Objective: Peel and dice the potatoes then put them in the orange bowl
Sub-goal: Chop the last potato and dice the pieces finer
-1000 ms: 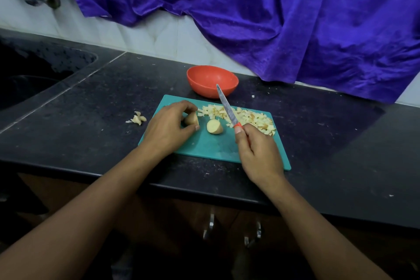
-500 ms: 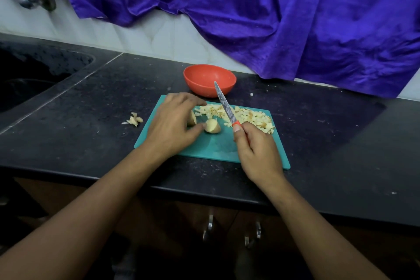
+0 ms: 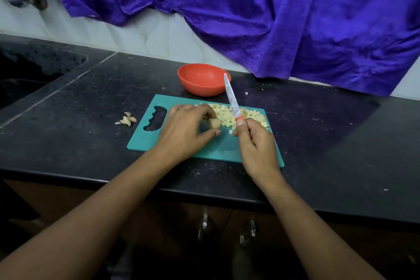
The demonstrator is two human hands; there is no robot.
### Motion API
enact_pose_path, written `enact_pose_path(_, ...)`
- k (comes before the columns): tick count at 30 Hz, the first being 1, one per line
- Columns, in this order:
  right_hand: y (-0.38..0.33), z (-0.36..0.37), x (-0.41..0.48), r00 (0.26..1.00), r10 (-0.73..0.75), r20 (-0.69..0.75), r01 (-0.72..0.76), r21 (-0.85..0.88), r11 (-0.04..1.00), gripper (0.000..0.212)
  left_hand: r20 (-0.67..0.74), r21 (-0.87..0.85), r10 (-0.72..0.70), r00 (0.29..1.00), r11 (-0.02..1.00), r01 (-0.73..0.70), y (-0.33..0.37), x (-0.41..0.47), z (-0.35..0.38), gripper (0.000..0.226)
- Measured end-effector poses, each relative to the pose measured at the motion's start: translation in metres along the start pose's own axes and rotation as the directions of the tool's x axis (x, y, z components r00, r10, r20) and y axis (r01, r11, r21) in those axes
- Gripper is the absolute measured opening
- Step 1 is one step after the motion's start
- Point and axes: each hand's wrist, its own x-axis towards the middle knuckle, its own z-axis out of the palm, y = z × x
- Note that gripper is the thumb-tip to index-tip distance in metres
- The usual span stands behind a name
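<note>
Pinching a potato piece (image 3: 214, 123) on the teal cutting board (image 3: 141, 141), the left hand (image 3: 184, 132) had its grip closed; the right hand (image 3: 256, 145) gripped the knife (image 3: 231, 98), blade raised.

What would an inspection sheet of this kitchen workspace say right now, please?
Surface: dark stone counter, speckled with crumbs; teal cutting board lies on it.
Job's things: diced potato heaped at the board's far side; one potato piece uncut; orange bowl behind the board, looks empty; knife.
Clutter: peel scraps on the counter left of the board.
Grips: left grip holds the potato piece on the board; right grip holds the knife handle, blade pointing away toward the bowl.
Cables: nothing seen.
Surroundings: purple cloth hanging over the tiled wall; sink at far left; cabinet handles below the counter.
</note>
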Motion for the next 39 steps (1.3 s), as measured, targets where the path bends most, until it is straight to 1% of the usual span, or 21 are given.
enact_pose_path(2, 0.000, 0.000, 0.000, 1.000, 0.015, -0.011, -0.014, 0.007, 1.000, 0.038, 0.007, -0.023, -0.013, 1.000, 1.000, 0.013, -0.001, -0.008, 0.000, 0.033)
enact_pose_path(6, 0.002, 0.000, 0.001, 1.000, 0.021, -0.008, -0.021, -0.005, 1.000, 0.038, -0.062, 0.074, -0.013, 0.998, 0.997, 0.017, -0.006, -0.023, -0.008, 0.025)
enact_pose_path(9, 0.001, -0.001, 0.000, 1.000, 0.026, 0.005, -0.026, -0.007, 1.000, 0.038, -0.040, 0.104, -0.023, 0.999, 0.994, 0.027, -0.009, -0.026, -0.013, 0.025)
enact_pose_path(12, 0.001, -0.001, -0.001, 1.000, 0.020, 0.014, -0.020, -0.020, 1.000, 0.038, -0.029, 0.125, -0.003, 1.000, 0.992, 0.006, -0.009, -0.027, -0.013, 0.029)
enact_pose_path(13, 0.001, -0.001, -0.001, 1.000, 0.016, 0.016, -0.015, -0.025, 1.000, 0.039, -0.061, 0.106, 0.010, 0.998, 0.994, -0.004, -0.009, -0.027, -0.014, 0.029)
enact_pose_path(15, 0.001, -0.001, -0.002, 1.000, 0.015, 0.020, -0.014, -0.029, 0.999, 0.039, -0.198, 0.056, -0.001, 0.980, 0.998, 0.012, -0.008, -0.027, -0.020, 0.026)
enact_pose_path(16, 0.001, -0.001, -0.002, 1.000, 0.016, 0.021, -0.016, -0.028, 0.999, 0.039, -0.264, 0.054, -0.036, 0.964, 0.997, 0.052, -0.009, -0.026, -0.023, 0.025)
enact_pose_path(17, 0.002, 0.000, -0.001, 1.000, 0.018, 0.021, -0.018, -0.027, 0.999, 0.039, -0.294, 0.066, -0.090, 0.951, 0.991, 0.115, -0.012, -0.024, -0.025, 0.026)
enact_pose_path(18, 0.002, 0.000, -0.001, 1.000, 0.020, 0.020, -0.019, -0.028, 0.999, 0.039, -0.279, 0.086, -0.155, 0.948, 0.979, 0.186, -0.017, -0.022, -0.027, 0.031)
enact_pose_path(20, 0.002, 0.000, -0.001, 1.000, 0.021, 0.020, -0.021, -0.037, 0.999, 0.039, -0.152, 0.111, -0.266, 0.952, 0.952, 0.284, -0.027, -0.020, -0.027, 0.049)
enact_pose_path(21, 0.002, 0.000, -0.001, 1.000, 0.022, 0.022, -0.021, -0.042, 0.999, 0.039, -0.085, 0.097, -0.284, 0.955, 0.951, 0.292, -0.031, -0.020, -0.026, 0.054)
enact_pose_path(22, 0.002, 0.000, -0.001, 0.999, 0.022, 0.023, -0.021, -0.045, 0.999, 0.039, -0.038, 0.072, -0.279, 0.960, 0.957, 0.281, -0.034, -0.019, -0.025, 0.055)
enact_pose_path(24, 0.001, 0.000, 0.000, 0.999, 0.022, 0.025, -0.021, -0.047, 0.999, 0.039, 0.000, 0.036, -0.245, 0.969, 0.969, 0.245, -0.035, -0.016, -0.023, 0.049)
enact_pose_path(28, 0.000, 0.000, -0.001, 0.999, 0.018, 0.028, -0.017, -0.056, 0.998, 0.039, -0.012, 0.066, -0.219, 0.976, 0.973, 0.219, -0.037, -0.006, -0.021, 0.037)
enact_pose_path(31, 0.000, -0.001, -0.001, 0.999, 0.024, 0.034, -0.022, -0.050, 0.998, 0.038, -0.095, 0.082, -0.211, 0.973, 0.972, 0.219, -0.041, -0.005, -0.023, 0.034)
enact_pose_path(34, 0.000, 0.000, -0.001, 0.999, 0.035, 0.036, -0.033, -0.057, 0.998, 0.038, -0.166, 0.186, -0.154, 0.974, 0.965, 0.184, -0.042, -0.006, -0.026, 0.030)
enact_pose_path(36, 0.001, 0.000, 0.000, 0.999, 0.037, 0.040, -0.035, -0.057, 0.998, 0.038, -0.143, 0.234, -0.128, 0.981, 0.959, 0.159, -0.040, -0.006, -0.027, 0.027)
enact_pose_path(39, 0.001, -0.001, -0.001, 0.999, 0.033, 0.044, -0.030, -0.052, 0.998, 0.038, -0.069, 0.180, -0.086, 0.994, 0.979, 0.097, -0.041, -0.011, -0.027, 0.019)
